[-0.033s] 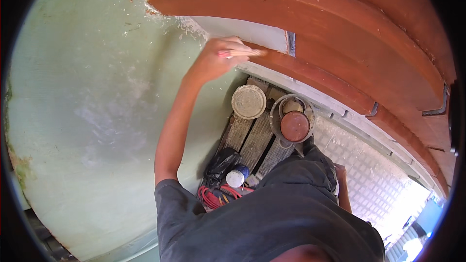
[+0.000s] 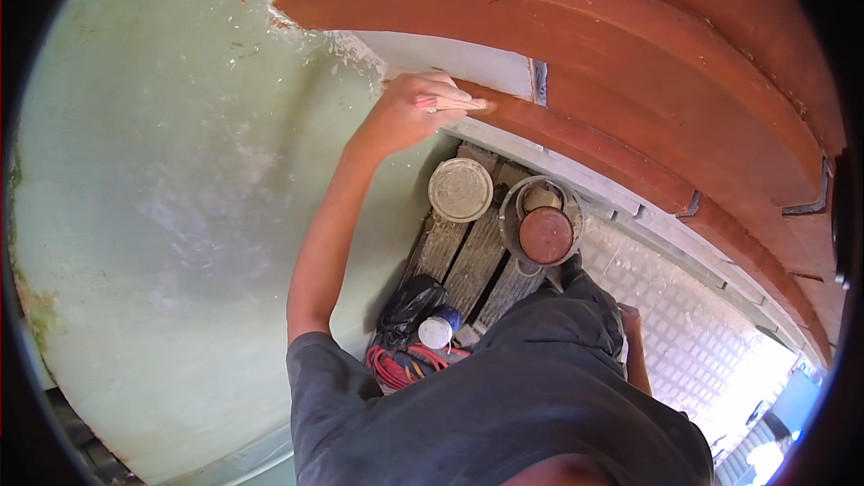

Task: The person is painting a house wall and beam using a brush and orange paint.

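Note:
My left hand (image 2: 416, 110) is raised to the red-brown moulding, its fingers closed around a small paintbrush (image 2: 461, 104) with a pale handle and a reddish end. The brush's tip is at the lower red-brown band (image 2: 576, 132), just below a pale grey recessed panel (image 2: 459, 58). Beside my hip is my right hand (image 2: 632, 317), mostly hidden by my clothes, so its fingers do not show. Below, a grey bucket (image 2: 509, 225) holds a round container of red-brown paint (image 2: 546, 235).
A pale green wall (image 2: 180, 171) rises on the left. Weathered planks (image 2: 445, 247) carry a round whitish lid or tub (image 2: 461, 190), a black plastic bag (image 2: 409, 306), a blue-and-white container (image 2: 438, 328) and red cable (image 2: 387, 367). A tiled floor (image 2: 684, 315) lies at lower right.
My left hand and the paintbrush have shifted slightly, the brush tip a little lower along the band. The rest looks the same.

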Tool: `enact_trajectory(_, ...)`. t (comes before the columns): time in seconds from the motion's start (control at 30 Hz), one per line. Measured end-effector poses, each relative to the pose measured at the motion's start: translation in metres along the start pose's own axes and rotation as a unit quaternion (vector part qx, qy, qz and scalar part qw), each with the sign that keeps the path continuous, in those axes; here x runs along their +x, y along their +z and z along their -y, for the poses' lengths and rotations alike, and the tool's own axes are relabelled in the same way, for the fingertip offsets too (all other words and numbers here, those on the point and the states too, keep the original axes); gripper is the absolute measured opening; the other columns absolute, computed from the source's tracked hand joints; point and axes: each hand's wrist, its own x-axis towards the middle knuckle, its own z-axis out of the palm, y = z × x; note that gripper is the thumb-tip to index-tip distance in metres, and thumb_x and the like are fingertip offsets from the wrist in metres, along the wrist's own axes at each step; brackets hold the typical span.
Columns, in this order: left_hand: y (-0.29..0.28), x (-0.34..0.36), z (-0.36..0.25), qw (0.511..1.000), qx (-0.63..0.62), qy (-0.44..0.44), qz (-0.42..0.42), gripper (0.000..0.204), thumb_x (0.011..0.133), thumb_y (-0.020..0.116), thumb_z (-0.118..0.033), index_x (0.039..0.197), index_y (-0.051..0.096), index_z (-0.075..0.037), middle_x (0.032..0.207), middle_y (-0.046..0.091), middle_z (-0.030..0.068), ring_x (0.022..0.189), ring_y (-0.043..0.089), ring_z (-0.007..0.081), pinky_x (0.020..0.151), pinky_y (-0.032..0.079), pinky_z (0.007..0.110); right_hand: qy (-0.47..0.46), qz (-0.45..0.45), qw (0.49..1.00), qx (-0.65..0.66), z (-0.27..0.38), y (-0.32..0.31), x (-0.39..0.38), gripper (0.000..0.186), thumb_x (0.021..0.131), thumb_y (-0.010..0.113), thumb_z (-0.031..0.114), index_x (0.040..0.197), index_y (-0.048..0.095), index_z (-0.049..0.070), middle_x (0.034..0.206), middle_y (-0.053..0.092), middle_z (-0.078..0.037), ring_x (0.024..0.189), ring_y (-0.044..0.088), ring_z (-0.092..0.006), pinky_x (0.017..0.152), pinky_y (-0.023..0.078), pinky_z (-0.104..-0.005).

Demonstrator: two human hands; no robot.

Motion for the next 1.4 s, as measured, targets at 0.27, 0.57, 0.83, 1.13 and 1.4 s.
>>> enact_trajectory(0.27, 0.003, -0.007, 0.024, 0.955, 0.226, -0.163, -0.104, 0.014, 0.087, 0.068, -0.018, 0.089, 0.077, -0.006, 0.088, 0.07, 0.0166, 0.084, 0.067, 0.0393, 0.076, 0.054, 0.048, -0.088, -0.011, 0.996, -0.029, -0.027, 0.0, 0.014, 0.045, 0.083, 0.055, 0.016, 0.124, 0.071, 0.004, 0.079, 0.073, -0.014, 0.06, 0.068, -0.019, 0.057, 0.057, -0.0335)
enact_trajectory(0.57, 0.069, 0.016, -0.044, 0.974, -0.136, -0.145, -0.105, 0.023, 0.084, 0.076, -0.019, 0.085, 0.075, 0.003, 0.075, 0.073, 0.013, 0.07, 0.071, 0.0225, 0.064, 0.053, 0.033, 0.031, 0.002, 0.999, 0.018, 0.003, -0.004, 0.001, 0.045, 0.084, 0.055, 0.013, 0.127, 0.069, 0.004, 0.084, 0.073, -0.013, 0.063, 0.069, -0.0183, 0.056, 0.056, -0.0322)
enact_trajectory(0.83, 0.019, -0.002, 0.04, 0.917, 0.183, -0.272, -0.227, 0.026, 0.084, 0.072, -0.022, 0.072, 0.07, 0.001, 0.069, 0.069, 0.0202, 0.06, 0.069, 0.0308, 0.057, 0.053, 0.039, 0.157, 0.027, 0.986, 0.053, 0.059, -0.018, -0.014, 0.041, 0.084, 0.059, 0.019, 0.12, 0.073, 0.005, 0.115, 0.072, -0.021, 0.108, 0.071, -0.0289, 0.094, 0.053, -0.0352)
enact_trajectory(1.13, 0.098, 0.015, -0.009, 0.912, -0.251, -0.19, -0.265, 0.019, 0.082, 0.074, -0.012, 0.072, 0.07, 0.004, 0.066, 0.07, 0.0065, 0.061, 0.066, 0.0125, 0.059, 0.051, 0.032, 0.034, 0.006, 0.999, 0.003, 0.011, -0.007, -0.013, 0.044, 0.087, 0.055, 0.013, 0.128, 0.067, 0.002, 0.089, 0.074, -0.015, 0.068, 0.071, -0.0204, 0.056, 0.057, -0.0326)
enact_trajectory(1.4, 0.031, 0.01, 0.017, 0.917, 0.145, -0.256, -0.27, 0.024, 0.081, 0.072, -0.011, 0.063, 0.063, 0.003, 0.062, 0.068, 0.0082, 0.061, 0.068, 0.0172, 0.061, 0.052, 0.035, 0.043, -0.016, 0.998, 0.04, 0.003, -0.009, -0.015, 0.045, 0.086, 0.056, 0.012, 0.128, 0.068, 0.003, 0.088, 0.074, -0.013, 0.064, 0.07, -0.019, 0.055, 0.056, -0.0329)
